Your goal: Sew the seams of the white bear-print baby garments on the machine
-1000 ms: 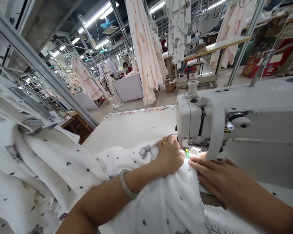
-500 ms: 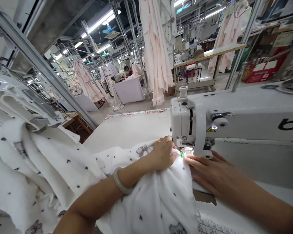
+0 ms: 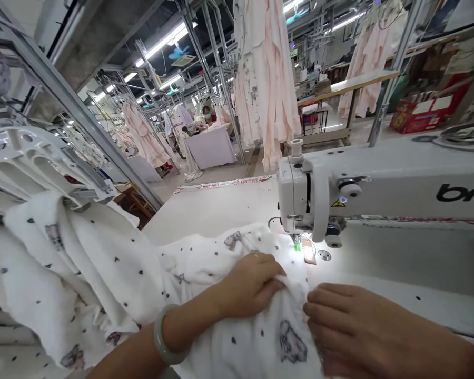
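White plush fabric (image 3: 256,342) with small dark marks and grey animal prints lies over the table, its right edge running up to the needle of a white sewing machine (image 3: 296,195). With thumb and fingers closed, my left hand (image 3: 253,284) pinches a fold of it in front of the presser foot (image 3: 296,243). My right hand (image 3: 351,321) is at the fabric's right edge, closer to me, fingers curled together on the edge; its thumb is hidden. A pale bangle (image 3: 169,337) circles my left wrist.
More of the printed fabric (image 3: 98,258) hangs on the left from a white clamp-like hanger (image 3: 43,163). Beyond the table (image 3: 221,205) hang pale pink garments (image 3: 276,84). A person (image 3: 207,116) sits at a far workstation. At right stands a red box (image 3: 421,113).
Both hands have drawn back from the needle toward me, the right one farther. The metal plate beside the presser foot is now uncovered, and my view has shifted slightly.
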Action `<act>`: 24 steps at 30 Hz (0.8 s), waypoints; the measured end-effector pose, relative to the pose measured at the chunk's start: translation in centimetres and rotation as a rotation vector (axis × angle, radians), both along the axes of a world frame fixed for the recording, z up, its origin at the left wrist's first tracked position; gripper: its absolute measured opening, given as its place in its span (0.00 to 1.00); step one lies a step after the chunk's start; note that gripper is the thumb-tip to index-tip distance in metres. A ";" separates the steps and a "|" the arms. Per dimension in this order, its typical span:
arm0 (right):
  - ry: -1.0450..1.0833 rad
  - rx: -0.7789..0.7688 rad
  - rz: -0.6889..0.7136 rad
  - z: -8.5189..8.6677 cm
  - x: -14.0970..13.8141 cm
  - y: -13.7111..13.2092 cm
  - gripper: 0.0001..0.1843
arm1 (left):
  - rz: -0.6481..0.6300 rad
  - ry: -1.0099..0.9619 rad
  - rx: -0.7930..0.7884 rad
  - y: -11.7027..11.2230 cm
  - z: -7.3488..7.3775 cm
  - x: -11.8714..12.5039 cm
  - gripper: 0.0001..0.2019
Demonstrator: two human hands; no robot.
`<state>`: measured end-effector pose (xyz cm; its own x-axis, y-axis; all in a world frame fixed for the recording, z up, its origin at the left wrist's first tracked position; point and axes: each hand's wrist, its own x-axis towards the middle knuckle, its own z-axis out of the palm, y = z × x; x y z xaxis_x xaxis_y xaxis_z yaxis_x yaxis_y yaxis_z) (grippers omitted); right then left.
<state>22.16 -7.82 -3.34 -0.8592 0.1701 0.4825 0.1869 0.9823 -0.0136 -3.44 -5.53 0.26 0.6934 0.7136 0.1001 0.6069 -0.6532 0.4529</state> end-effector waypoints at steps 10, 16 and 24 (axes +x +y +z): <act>0.062 0.060 -0.064 -0.7 -0.5 -1.6 0.20 | -0.334 0.117 0.070 0.2 -0.2 0.3 0.10; 0.098 -0.148 -0.034 0.6 0.3 -1.1 0.21 | -0.332 0.153 0.157 0.3 -1.7 0.5 0.12; 0.006 -0.118 -0.092 -0.5 0.3 0.1 0.21 | -0.345 0.220 0.335 2.0 -3.3 1.2 0.12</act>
<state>22.49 -7.69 -3.86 -0.8346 0.3043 0.4592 0.2761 0.9524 -0.1293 -2.21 -3.57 -3.05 0.9124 0.3945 0.1091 0.3886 -0.9186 0.0717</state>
